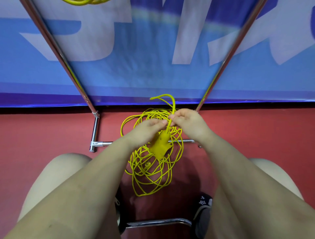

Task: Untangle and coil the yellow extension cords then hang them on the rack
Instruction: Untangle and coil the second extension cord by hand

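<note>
Both hands up front w/ yellow cord: left hand (146,131) and right hand (189,122) pinch one strand just above the socket block (160,145). Tangled cord pile (153,170) lies on red floor (51,133), betw. rack's chrome legs (94,129). Another yellow coil (85,2) at top edge.

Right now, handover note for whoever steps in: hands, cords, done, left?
Left hand and right hand: both pinch the yellow cord strand just above its yellow socket block, which hangs below.
Tangled yellow extension cord pile: loose on the red floor, at the chrome rack's base.
Done: a yellow coil already hangs at top.
Left: untangle, coil, hang.
</note>
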Demonstrator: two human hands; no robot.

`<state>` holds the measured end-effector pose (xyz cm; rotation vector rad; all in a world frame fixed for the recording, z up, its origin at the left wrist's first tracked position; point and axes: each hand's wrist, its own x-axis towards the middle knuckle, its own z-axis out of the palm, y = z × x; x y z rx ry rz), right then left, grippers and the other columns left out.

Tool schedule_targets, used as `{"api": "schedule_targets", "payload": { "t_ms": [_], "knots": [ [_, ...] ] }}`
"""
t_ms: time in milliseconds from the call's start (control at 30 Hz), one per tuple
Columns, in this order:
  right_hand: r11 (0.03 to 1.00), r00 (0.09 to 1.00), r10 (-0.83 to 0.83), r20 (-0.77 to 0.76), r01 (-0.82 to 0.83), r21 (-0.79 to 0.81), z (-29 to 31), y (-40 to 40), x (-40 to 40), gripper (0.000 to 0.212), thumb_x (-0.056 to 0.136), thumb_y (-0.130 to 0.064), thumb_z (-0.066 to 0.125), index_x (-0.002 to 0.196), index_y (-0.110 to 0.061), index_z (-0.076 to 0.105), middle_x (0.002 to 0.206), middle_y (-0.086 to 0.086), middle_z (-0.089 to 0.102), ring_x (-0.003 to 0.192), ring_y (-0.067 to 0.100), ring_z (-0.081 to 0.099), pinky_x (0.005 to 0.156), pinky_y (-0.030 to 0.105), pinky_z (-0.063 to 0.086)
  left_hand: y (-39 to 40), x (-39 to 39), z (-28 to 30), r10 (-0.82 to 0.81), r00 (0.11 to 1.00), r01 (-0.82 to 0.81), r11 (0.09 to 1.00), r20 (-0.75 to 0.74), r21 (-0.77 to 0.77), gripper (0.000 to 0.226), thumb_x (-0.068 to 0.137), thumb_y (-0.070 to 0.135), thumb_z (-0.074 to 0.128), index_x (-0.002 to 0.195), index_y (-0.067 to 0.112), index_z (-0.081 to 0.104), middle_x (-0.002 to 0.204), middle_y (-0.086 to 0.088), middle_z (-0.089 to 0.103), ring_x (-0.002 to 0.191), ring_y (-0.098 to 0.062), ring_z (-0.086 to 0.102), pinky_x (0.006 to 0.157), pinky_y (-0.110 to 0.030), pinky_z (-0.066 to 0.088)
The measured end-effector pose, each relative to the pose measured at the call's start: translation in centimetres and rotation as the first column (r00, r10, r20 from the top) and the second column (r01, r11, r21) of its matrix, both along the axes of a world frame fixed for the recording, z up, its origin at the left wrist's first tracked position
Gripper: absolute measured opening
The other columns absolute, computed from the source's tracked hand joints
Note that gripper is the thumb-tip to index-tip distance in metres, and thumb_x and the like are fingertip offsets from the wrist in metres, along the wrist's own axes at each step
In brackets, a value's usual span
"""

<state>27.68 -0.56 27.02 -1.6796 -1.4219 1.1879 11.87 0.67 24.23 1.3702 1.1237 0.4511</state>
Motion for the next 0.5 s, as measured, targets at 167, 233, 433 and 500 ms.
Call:
{"api": "schedule_targets", "payload": {
  "t_ms": [167,233,433,500],
  "knots": [
    [0.989,0.972,-0.147,-0.182,0.143,-0.032,0.2,0.1,-0.1,0.02,0.091,-0.018,0.056,0.072,-0.018,0.06,0.068,-0.004,0.061,0.066,0.005,0.056,0.076,0.026,0.048,-0.5,0.3,0.6,-0.029,0.997,0.035,0.996,-0.07,0.083,0.018,0.094,0.031,0.053,0.082,0.02,0.058,0.064,0.008,0.051,0.055,-0.004,0.044,0.053,-0.019,0.035],
    [0.991,0.974,-0.13,-0.186,0.121,-0.057,0.3,0.1,-0.1,0.017,0.093,-0.019,0.055,0.076,-0.018,0.058,0.069,-0.005,0.061,0.064,0.0,0.057,0.067,0.016,0.047,-0.5,0.4,0.8,-0.043,0.996,0.051,0.993,-0.076,0.109,0.02,0.097,0.03,0.049,0.085,0.018,0.06,0.065,0.01,0.05,0.057,-0.002,0.045,0.056,-0.019,0.036],
    [0.954,0.955,-0.297,0.029,0.295,0.046,-0.5,0.5,1.1,0.022,0.086,-0.028,0.064,0.102,-0.016,0.055,0.091,0.003,0.06,0.079,0.012,0.059,0.075,0.024,0.046,-0.6,0.2,1.4,-0.088,0.996,0.087,0.992,0.005,0.092,0.028,0.101,0.023,0.039,0.08,0.023,0.057,0.068,0.004,0.05,0.055,-0.002,0.046,0.054,-0.014,0.038],
    [0.963,0.967,-0.202,0.155,0.168,0.21,-0.4,0.4,1.5,0.034,0.089,-0.028,0.06,0.121,-0.02,0.052,0.112,0.0,0.052,0.102,0.013,0.053,0.094,0.027,0.041,-0.6,0.0,1.7,-0.097,0.995,0.094,0.992,0.033,0.084,0.027,0.097,0.029,0.042,0.078,0.02,0.058,0.076,0.001,0.052,0.068,-0.005,0.048,0.069,-0.017,0.04]
  ]
}}
